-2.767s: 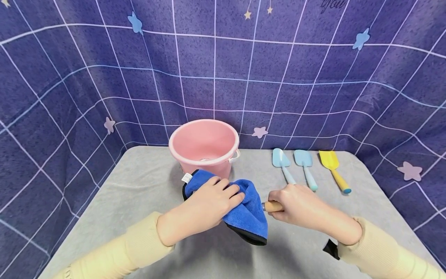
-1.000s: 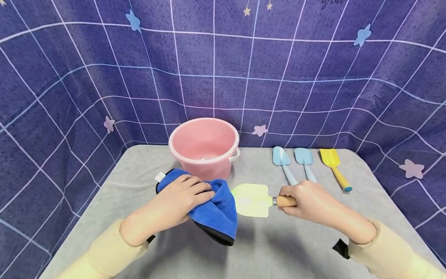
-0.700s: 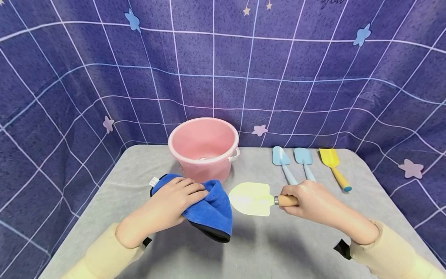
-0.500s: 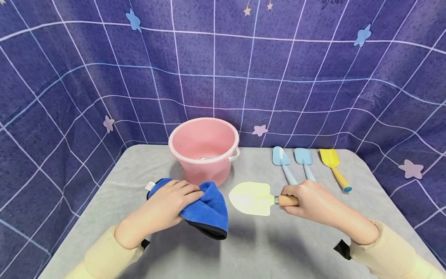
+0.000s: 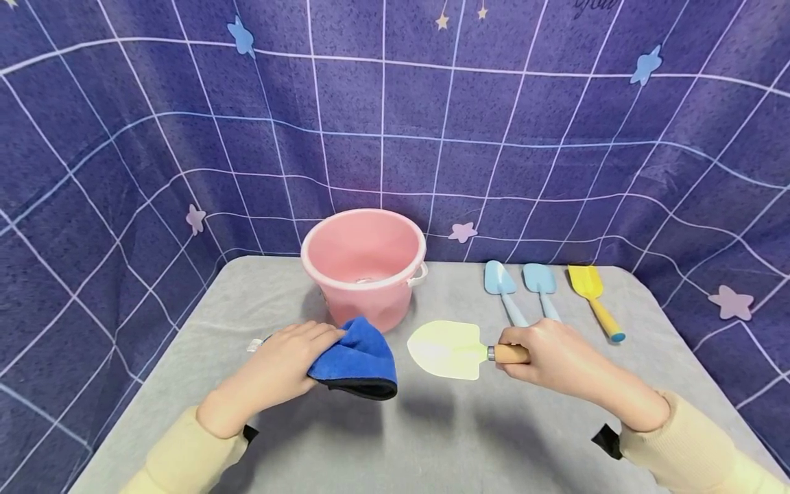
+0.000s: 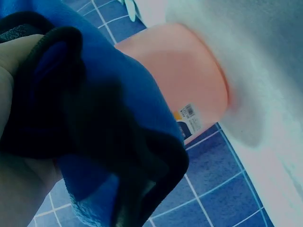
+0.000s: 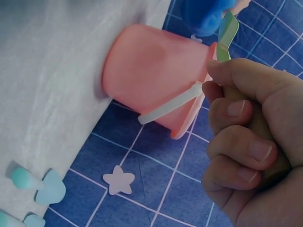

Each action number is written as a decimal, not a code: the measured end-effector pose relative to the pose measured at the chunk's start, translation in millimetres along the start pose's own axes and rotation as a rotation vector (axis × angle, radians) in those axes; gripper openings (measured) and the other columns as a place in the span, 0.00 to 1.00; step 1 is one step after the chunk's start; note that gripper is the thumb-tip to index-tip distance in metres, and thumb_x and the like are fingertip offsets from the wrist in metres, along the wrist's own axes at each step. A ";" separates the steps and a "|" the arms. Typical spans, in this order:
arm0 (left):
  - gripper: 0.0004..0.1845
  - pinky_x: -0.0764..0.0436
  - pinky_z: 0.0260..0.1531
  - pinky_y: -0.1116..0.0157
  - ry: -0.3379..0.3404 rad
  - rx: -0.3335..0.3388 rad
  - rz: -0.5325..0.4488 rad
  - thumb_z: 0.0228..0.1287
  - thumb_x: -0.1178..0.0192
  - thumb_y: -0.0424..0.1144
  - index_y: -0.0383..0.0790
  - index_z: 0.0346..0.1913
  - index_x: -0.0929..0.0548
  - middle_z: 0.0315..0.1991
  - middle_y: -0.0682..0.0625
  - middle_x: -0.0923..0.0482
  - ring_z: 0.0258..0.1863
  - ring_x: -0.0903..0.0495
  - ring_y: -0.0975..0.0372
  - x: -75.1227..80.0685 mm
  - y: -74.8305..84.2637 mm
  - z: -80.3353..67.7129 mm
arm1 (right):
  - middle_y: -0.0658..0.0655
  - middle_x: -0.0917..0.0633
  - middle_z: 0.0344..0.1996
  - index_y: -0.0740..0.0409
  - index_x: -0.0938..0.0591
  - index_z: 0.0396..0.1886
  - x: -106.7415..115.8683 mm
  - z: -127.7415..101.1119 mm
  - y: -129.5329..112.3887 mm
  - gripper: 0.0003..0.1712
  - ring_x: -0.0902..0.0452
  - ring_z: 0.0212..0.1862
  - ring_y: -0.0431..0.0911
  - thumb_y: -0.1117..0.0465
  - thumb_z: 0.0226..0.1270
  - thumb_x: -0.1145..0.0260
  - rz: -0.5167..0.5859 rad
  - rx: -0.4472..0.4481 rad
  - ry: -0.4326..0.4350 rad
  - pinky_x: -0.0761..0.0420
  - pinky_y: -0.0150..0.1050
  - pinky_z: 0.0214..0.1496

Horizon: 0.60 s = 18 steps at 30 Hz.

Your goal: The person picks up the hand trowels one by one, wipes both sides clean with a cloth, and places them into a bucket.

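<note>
left hand [image 5: 278,367] bunches blue microfiber cloth [image 5: 356,353] on grey table [image 5: 432,439], clear of blade | right hand [image 5: 546,357] fist-wraps wooden handle, pale-green trowel [image 5: 446,350] held flat, face up, exposed | pink bucket [image 5: 364,264] just behind | three small shovels [image 5: 540,291] parked right

Person, two bare hands: left hand [image 5: 278,363], right hand [image 5: 546,357]. No rings or gloves visible. Both forearms in long pale-yellow knit sleeves, left sleeve [image 5: 185,460], right sleeve [image 5: 685,449], with close-fitting cuffs ending at the wrists. A black strap shows under each cuff: left strap [image 5: 249,433], right strap [image 5: 606,441].
</note>
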<state>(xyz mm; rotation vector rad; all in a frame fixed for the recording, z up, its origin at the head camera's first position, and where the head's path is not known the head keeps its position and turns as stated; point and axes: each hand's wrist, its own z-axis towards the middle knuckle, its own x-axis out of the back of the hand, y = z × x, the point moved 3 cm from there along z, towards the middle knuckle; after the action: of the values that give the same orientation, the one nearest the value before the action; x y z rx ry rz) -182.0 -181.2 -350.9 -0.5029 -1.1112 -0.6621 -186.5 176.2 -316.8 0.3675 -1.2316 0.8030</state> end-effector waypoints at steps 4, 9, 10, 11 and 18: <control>0.34 0.23 0.51 0.55 0.037 0.020 -0.034 0.39 0.27 0.38 0.38 0.56 0.24 0.48 0.48 0.20 0.49 0.21 0.55 7.7 1.2 0.7 | 0.34 0.41 0.14 0.42 0.27 0.19 -1.2 0.7 1.1 0.14 0.46 0.17 0.28 0.60 0.48 0.28 0.010 -0.012 -0.011 0.38 0.25 0.18; 0.35 0.23 0.51 0.55 0.119 0.048 -0.070 0.39 0.27 0.38 0.37 0.56 0.25 0.48 0.46 0.20 0.49 0.21 0.54 23.8 8.0 6.7 | 0.35 0.37 0.14 0.41 0.27 0.19 -3.1 2.0 2.1 0.14 0.44 0.17 0.27 0.60 0.49 0.29 0.022 -0.015 -0.011 0.37 0.25 0.17; 0.35 0.23 0.51 0.55 0.141 0.050 -0.076 0.38 0.27 0.38 0.37 0.55 0.25 0.48 0.46 0.20 0.49 0.20 0.54 27.1 9.8 8.6 | 0.35 0.36 0.14 0.41 0.27 0.19 -3.5 2.2 2.5 0.14 0.43 0.17 0.27 0.60 0.49 0.29 0.023 -0.015 -0.011 0.37 0.25 0.17; 0.35 0.22 0.50 0.55 0.157 0.055 -0.079 0.38 0.27 0.38 0.36 0.56 0.25 0.48 0.46 0.20 0.48 0.20 0.54 30.2 11.6 10.6 | 0.35 0.37 0.14 0.41 0.27 0.19 -4.0 2.5 2.8 0.14 0.43 0.17 0.27 0.60 0.49 0.29 0.021 -0.018 -0.014 0.37 0.25 0.18; 0.34 0.22 0.50 0.55 0.215 0.047 -0.054 0.40 0.26 0.40 0.35 0.55 0.25 0.49 0.44 0.20 0.49 0.20 0.53 47.1 26.4 27.9 | 0.35 0.40 0.13 0.41 0.27 0.19 -6.8 3.7 3.6 0.14 0.43 0.18 0.28 0.58 0.49 0.29 0.030 -0.037 -0.031 0.37 0.25 0.18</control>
<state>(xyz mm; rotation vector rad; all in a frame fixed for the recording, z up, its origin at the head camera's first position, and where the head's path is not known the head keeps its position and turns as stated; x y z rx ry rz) -167.7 -154.9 -298.1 -0.3535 -0.9382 -0.7185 -192.3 173.9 -322.6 0.3333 -1.2818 0.8018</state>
